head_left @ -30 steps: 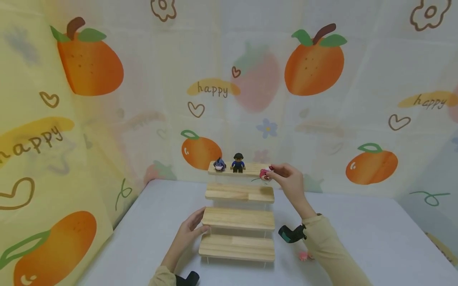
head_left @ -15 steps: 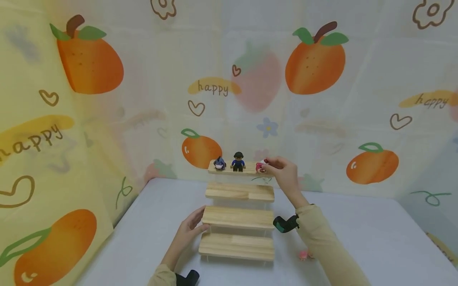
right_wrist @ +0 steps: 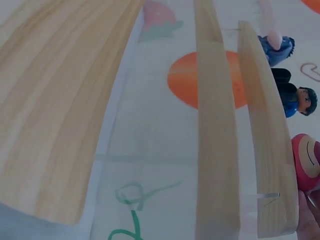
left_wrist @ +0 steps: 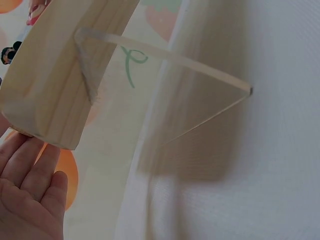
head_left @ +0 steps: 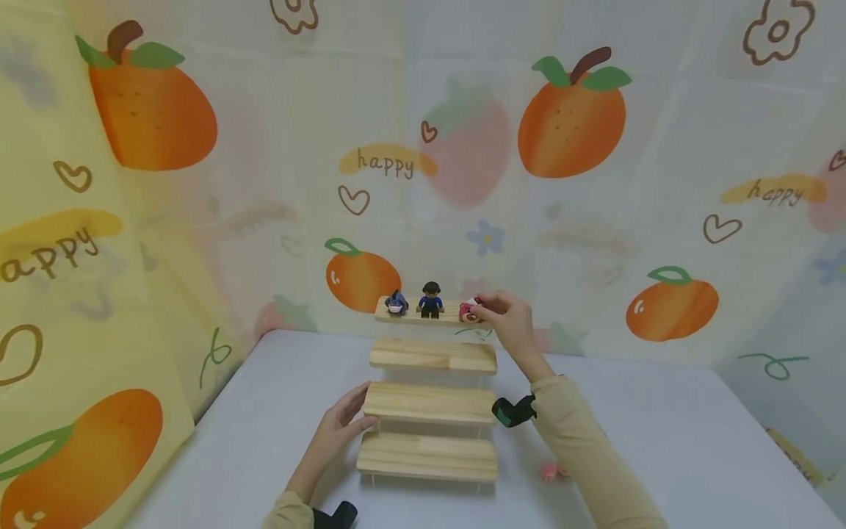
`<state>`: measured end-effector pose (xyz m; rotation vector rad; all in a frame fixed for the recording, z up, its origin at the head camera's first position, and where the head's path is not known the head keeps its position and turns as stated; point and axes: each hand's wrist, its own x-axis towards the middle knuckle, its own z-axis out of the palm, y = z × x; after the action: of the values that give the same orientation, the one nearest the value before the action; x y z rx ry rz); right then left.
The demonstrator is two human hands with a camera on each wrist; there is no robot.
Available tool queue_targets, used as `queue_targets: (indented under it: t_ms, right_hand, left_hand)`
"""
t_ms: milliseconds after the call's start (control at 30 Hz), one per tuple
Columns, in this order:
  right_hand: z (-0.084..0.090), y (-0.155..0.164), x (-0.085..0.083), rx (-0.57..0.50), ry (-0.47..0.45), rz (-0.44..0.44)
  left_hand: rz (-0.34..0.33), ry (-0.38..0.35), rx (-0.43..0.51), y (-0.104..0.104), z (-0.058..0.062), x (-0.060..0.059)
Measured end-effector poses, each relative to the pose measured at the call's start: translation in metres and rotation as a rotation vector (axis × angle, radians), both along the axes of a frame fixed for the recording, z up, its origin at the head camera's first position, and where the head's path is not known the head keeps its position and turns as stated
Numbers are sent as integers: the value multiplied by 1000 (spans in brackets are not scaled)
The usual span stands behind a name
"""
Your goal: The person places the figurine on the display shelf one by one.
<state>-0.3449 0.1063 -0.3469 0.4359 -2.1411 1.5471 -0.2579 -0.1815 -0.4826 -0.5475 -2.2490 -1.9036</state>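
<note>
Presently, I see the pink figure (head_left: pixel 470 311) at the right end of the top shelf (head_left: pixel 416 319) of the wooden rack (head_left: pixel 432 357); whether it fully stands there, I cannot tell. The right hand (head_left: pixel 512 323) pinches it. This shelf also carries the dark-haired figure (head_left: pixel 431 303) and, at the rack's left end, the blue figure (head_left: pixel 396 304). The left hand (head_left: pixel 333 430), with fairly straight fingers, touches the rack's left side. On the table (head_left: pixel 661 441), right of the rack, lies a small pink piece (head_left: pixel 549 472).

Dim, diffuse light leaves a soft shadow (left_wrist: pixel 212 145) on the table (left_wrist: pixel 285 175); wrist views seem hazy.
</note>
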Motion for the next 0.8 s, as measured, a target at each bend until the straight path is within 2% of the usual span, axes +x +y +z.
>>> queue_targets:
  t_ms: [333, 567, 633, 700, 800]
  right_hand:
    - [5, -3, 0, 26, -18, 15]
    - [4, -7, -5, 31, -61, 2]
    - [8, -11, -1, 27, -58, 4]
    - [15, -15, 6, 21, -57, 2]
    - [23, -19, 15, 18, -63, -4]
  left_hand:
    - [14, -43, 13, 0, 2, 1]
    - [5, -21, -3, -1, 0, 1]
    - [0, -23, -3, -1, 1, 1]
    - [-4, -26, 9, 0, 3, 2]
    - [-4, -29, 4, 3, 16, 8]
